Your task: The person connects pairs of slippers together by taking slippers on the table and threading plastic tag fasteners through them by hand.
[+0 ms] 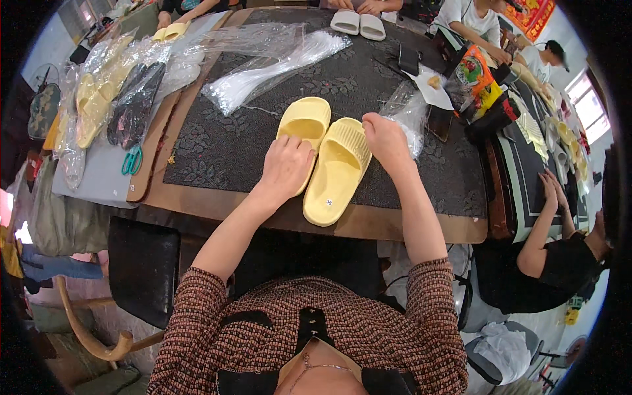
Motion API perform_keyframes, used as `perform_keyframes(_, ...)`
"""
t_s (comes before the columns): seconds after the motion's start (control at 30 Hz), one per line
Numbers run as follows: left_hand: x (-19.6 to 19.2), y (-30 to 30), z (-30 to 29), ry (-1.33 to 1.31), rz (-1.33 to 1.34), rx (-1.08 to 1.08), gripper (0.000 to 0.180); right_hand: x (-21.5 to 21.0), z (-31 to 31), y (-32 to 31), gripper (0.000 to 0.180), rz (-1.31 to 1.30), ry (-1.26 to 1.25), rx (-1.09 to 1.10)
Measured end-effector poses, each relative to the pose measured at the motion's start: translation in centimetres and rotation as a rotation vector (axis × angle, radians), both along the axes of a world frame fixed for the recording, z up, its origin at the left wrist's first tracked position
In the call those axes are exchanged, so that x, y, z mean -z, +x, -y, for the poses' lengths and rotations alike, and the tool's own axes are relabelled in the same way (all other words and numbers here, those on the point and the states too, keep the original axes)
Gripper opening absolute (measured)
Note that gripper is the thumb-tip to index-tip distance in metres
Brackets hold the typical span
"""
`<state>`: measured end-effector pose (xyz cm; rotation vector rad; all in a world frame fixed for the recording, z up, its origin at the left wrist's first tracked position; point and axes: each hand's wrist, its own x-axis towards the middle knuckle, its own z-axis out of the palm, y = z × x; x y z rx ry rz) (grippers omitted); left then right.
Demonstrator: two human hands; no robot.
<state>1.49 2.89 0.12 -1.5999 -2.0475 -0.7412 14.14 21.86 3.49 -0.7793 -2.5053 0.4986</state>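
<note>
Two yellow slides (pixel 326 155) sit side by side on the counter (pixel 217 148). Left hand (pixel 285 168) rests on the left one, right hand (pixel 387 139) pinches the other's top edge.

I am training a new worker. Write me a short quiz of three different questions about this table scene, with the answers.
1. True or false: the left hand rests on a yellow slipper.
2. What colour are the scissors? A) red B) green C) black
3. Fill in: the right hand is at the toe end of the other yellow slipper, beside a clear plastic ____.

Key: 1 true; 2 B; 3 bag.
</note>
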Motion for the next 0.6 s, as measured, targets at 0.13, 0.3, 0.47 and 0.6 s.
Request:
perform_keyframes(0.13, 1.1, -0.6, -0.4, 0.049, 0.033, 0.044, 0.008, 0.5, -1.0, -2.0, 0.025, 0.197, 0.027, 0.002)
perform_keyframes(0.3, 1.2, -0.7, -0.2, 0.033, 0.051, 0.045, 0.007, 1.6, -2.0, -3.2, 0.022, 0.246, 0.156, -0.014)
perform_keyframes(0.47, 1.2, -0.8, -0.1, 0.060, 0.049, 0.028, 0.008, 2.2, -2.6, -3.6, 0.021, 0.199, 0.099, -0.009)
perform_keyframes(0.6, 1.2, -0.6, -0.4, 0.060, 0.056, 0.025, 0.009, 3.6, -4.9, -3.9, 0.023, 0.034, 0.054, -0.030)
